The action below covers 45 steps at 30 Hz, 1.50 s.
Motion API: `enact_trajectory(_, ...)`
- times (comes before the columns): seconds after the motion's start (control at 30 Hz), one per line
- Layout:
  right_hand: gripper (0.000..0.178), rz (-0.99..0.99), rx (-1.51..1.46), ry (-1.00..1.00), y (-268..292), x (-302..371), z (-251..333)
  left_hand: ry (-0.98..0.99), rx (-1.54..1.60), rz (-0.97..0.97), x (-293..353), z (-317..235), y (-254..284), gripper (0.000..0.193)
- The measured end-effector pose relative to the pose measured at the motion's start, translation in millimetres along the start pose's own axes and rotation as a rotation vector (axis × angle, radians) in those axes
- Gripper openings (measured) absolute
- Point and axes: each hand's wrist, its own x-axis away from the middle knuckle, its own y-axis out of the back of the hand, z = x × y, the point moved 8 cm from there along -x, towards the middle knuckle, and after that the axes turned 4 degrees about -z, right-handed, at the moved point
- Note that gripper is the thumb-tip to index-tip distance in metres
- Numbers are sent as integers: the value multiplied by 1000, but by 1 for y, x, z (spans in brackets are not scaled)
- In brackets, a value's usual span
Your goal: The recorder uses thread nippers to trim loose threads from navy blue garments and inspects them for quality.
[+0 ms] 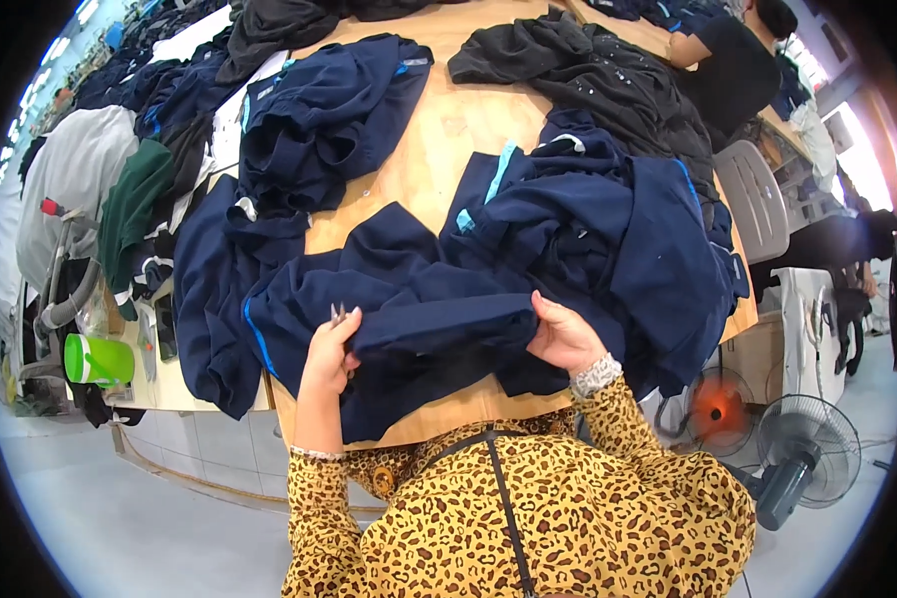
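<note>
A navy garment with bright blue piping on its left part is stretched between my two hands at the near edge of the table. My left hand is closed on the left end of a folded band of it. Small pointed metal tips, like those of thread snips, stick up from that same hand. On the other end, my right hand pinches the fabric with its thumb on top. Much of the garment lies bunched beyond the band, so its full shape is hidden.
Navy garments are heaped on the wooden table, one pile at far left, another at right. Dark garments lie at the back, near a person. A fan stands right; a green bucket is left.
</note>
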Motion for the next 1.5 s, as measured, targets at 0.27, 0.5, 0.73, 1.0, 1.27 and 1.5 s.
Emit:
enact_trajectory(0.27,45,-84,-232,-185,34,-12,-5,-198,-269,240,26,-16,0,37)
enact_trajectory(0.5,43,-87,-296,-226,21,-10,-10,-196,-493,144,24,-16,-5,7)
enact_trajectory(0.73,45,-41,-235,-264,6,-7,-20,-31,-195,103,-3,2,2,17)
enact_trajectory(1.0,39,264,125,-387,-31,3,-63,-336,-352,35,-24,-24,-18,18)
enact_trajectory(1.27,40,433,-397,116,-70,-10,-10,-797,-743,268,91,-9,-97,41)
enact_trajectory(1.5,39,342,-626,217,-47,-23,12,-1027,-825,19,98,29,-87,25)
